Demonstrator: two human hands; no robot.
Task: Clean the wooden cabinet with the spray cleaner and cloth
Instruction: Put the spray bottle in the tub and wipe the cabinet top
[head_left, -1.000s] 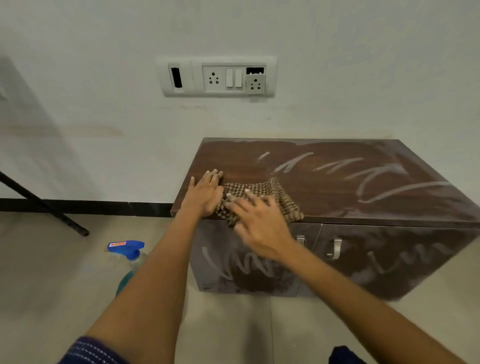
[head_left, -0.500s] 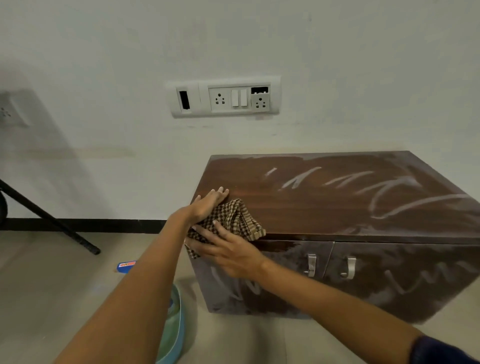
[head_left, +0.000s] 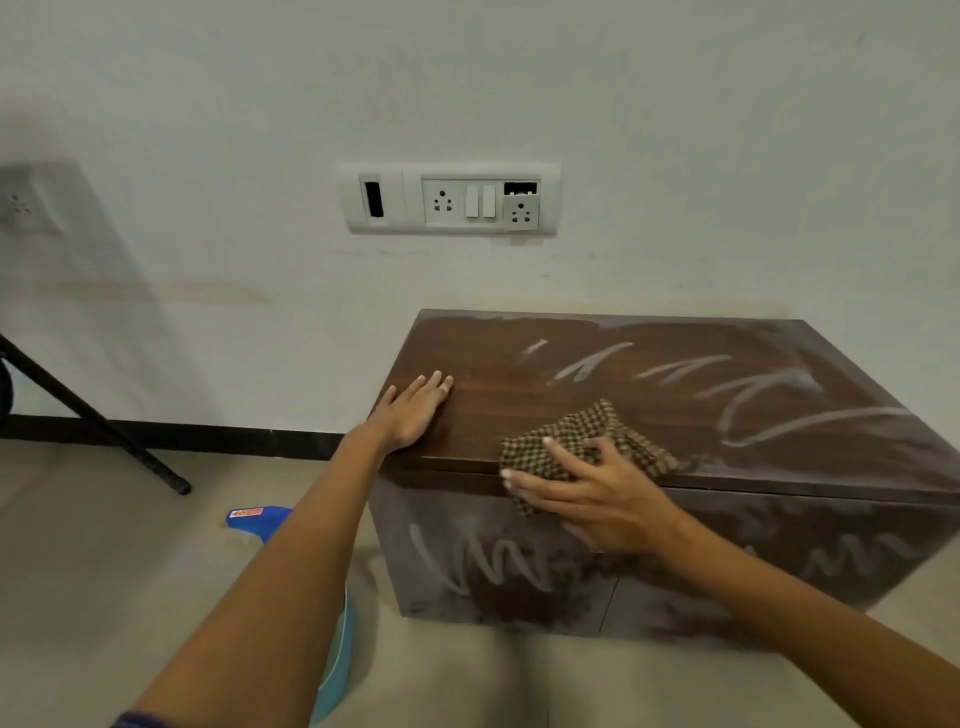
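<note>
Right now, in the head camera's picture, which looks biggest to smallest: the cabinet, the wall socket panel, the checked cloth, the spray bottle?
1. cabinet, by far.
2-3. socket panel and cloth look alike; the right hand covers part of the cloth.
4. spray bottle, smallest as seen, mostly hidden behind the left arm.

spray bottle (head_left: 258, 521) mostly behind left forearm (head_left: 270, 566), cabinet (head_left: 675, 374) right corner cropped

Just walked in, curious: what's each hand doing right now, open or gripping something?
Left hand: open, resting flat on the cabinet top.
Right hand: open, fingers spread, pressing the cloth on the cabinet's front edge.
</note>
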